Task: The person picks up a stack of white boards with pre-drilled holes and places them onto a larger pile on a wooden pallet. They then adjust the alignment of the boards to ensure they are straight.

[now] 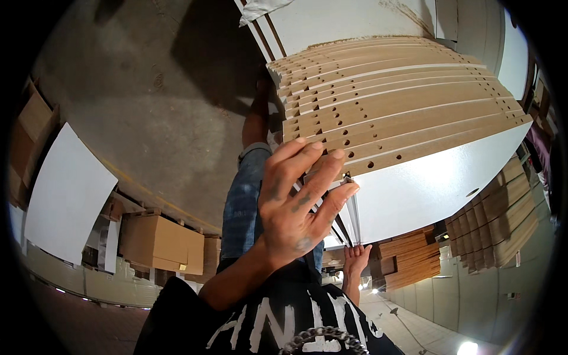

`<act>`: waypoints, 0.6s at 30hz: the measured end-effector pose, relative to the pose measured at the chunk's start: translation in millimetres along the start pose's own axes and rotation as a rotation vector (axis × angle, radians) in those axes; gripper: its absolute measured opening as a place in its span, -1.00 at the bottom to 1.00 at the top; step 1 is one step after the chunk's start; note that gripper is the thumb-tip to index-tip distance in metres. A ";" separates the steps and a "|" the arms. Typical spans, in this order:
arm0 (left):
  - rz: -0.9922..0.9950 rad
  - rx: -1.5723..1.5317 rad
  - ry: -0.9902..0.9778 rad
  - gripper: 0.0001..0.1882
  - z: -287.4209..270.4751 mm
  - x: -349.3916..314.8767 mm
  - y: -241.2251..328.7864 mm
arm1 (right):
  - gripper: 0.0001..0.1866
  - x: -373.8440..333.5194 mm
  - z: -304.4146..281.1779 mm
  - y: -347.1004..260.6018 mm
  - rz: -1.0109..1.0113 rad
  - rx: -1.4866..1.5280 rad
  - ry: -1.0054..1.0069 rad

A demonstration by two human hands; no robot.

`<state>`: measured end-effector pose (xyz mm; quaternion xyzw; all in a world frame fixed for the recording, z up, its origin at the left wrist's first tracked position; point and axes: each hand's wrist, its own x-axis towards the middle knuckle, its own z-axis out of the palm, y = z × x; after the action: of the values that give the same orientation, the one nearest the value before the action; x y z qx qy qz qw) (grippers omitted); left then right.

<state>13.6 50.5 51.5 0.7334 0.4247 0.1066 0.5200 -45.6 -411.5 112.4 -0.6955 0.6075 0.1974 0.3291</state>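
Note:
Beside the corner of a stack of panels [390, 136], my left hand [299, 195] reaches over with its fingers slightly apart. Its thumb and forefinger close about the upper end of a thin, light, shiny strip [354, 216], which runs down along the edge of the front white panel [426, 183]. The fingertips lie near the drilled edges of the stack. Lower down, my right hand [357, 258] is palm up, its fingers curled at the strip's lower end. Part of its grip is hidden by the panel edge. Dark grooves show beside the strip.
Holes dot the brown panel edges. A white panel [349, 18] lies behind the stack. Cardboard boxes [157, 242] and a leaning white board [68, 195] stand at left on the concrete floor [136, 100]. Stacked brown cartons [497, 219] and orange-brown boards [408, 260] are at right.

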 end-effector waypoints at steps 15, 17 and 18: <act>0.036 0.013 0.002 -0.57 0.5 -0.3 -0.9 | -0.33 3.0 -2.7 5.1 -0.039 -0.013 0.059; 0.041 0.023 -0.002 -0.57 -0.1 0.1 -0.5 | -0.34 2.9 -1.4 4.3 -0.029 -0.010 0.070; 0.041 0.021 -0.002 -0.57 -0.5 0.4 -0.5 | -0.33 5.0 -4.3 5.0 -0.024 -0.010 0.062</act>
<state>13.2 51.2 51.1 0.7474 0.4101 0.1120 0.5105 -50.1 -418.4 111.0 -0.7101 0.6080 0.1748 0.3091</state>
